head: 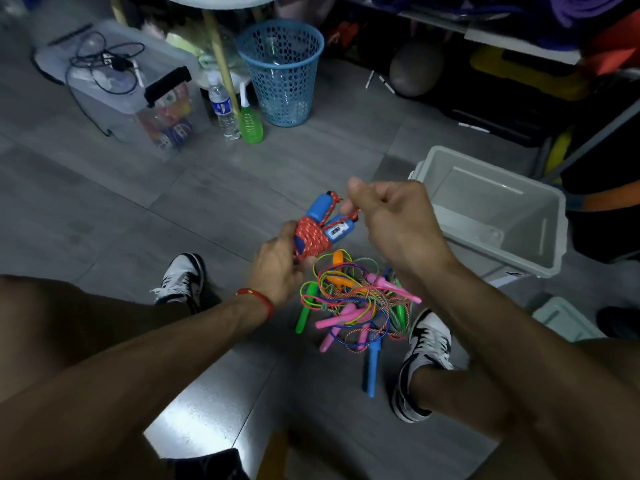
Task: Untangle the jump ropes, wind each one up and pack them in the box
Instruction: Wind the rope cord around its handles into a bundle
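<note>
A red braided jump rope (311, 239) is wound round its two blue handles (320, 207). My left hand (277, 268) grips this bundle from below. My right hand (391, 216) pinches the red rope's loose end just above the bundle. Below both hands, a tangled pile of jump ropes (356, 303) lies on the grey floor, with pink, green, blue and orange handles and thin coloured cords. An open grey plastic box (540, 244) stands on the floor to the right, nothing visible inside it.
My two sneakers (426, 344) flank the pile. A blue mesh basket (282, 71), a water bottle (223, 109), a green bottle (251, 124) and a clear lidded bin (138, 95) with cables stand at the back left. Shelves with gear fill the back right.
</note>
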Demonstrator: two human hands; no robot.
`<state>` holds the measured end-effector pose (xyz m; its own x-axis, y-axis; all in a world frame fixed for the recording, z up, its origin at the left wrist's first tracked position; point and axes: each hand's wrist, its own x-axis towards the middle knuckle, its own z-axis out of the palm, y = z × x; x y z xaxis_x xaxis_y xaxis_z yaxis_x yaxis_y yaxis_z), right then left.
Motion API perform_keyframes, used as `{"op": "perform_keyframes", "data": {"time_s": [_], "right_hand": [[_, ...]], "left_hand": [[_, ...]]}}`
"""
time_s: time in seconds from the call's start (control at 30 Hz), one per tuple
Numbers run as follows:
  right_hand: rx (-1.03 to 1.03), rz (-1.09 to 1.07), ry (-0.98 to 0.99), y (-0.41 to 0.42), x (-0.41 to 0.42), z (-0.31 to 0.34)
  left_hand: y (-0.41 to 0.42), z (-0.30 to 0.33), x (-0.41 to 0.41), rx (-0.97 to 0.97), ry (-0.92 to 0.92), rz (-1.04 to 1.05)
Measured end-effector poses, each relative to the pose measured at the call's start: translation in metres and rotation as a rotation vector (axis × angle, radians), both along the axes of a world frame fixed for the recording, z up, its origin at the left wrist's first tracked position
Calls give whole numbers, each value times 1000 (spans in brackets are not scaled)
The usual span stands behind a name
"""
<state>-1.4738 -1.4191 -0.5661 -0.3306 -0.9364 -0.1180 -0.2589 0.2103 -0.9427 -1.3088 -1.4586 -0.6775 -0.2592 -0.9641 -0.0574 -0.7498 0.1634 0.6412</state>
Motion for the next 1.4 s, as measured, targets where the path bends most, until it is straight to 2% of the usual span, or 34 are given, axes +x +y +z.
{"op": "perform_keyframes", "data": {"time_s": [0.17, 0.27, 0.33, 0.37, 0.47, 0.5, 0.6, 0.67, 0.77, 0.87, 0.97, 1.03, 1.17, 1.3, 1.4], "right_hand": [[357, 156, 377, -13, -26, -40], [503, 288, 418, -14, -26, -64], [514, 369, 448, -12, -20, -70], [479, 403, 382, -12, -16, -72], [352, 476, -4, -8, -8, -80], [319, 476, -39, -7, -8, -82], [299, 458, -80, -5, -10, -81], [322, 432, -81, -4, -11, -76], [266, 359, 285, -8, -8, -69], [177, 297, 591, -5, -1, -63], [58, 330, 975, 3, 3, -53], [-53, 314, 1074, 5, 3, -48], [-265, 237, 929, 3, 3, -49], [-286, 252, 684, 4, -2, -49], [-288, 286, 622, 6, -11, -47]], "left_hand": [[-12, 1, 3, 232, 321, 65], [-8, 11, -1, 346, 484, 114], [-3, 21, -6, 474, 626, 92], [-1, 28, -8, 542, 694, 71], [-1, 46, -5, 703, 796, 32], [-3, 49, -2, 755, 811, 24], [-10, 50, 8, 807, 776, 5], [-12, 45, 9, 733, 716, 31], [-16, 33, 6, 493, 604, 117], [-16, 27, -1, 294, 482, 105], [-12, 25, -5, 215, 400, 69], [-8, 24, -7, 194, 360, 43], [-1, 23, -11, 240, 409, -28], [-2, 27, -7, 304, 468, -134], [-7, 40, -6, 428, 542, -167]]}}
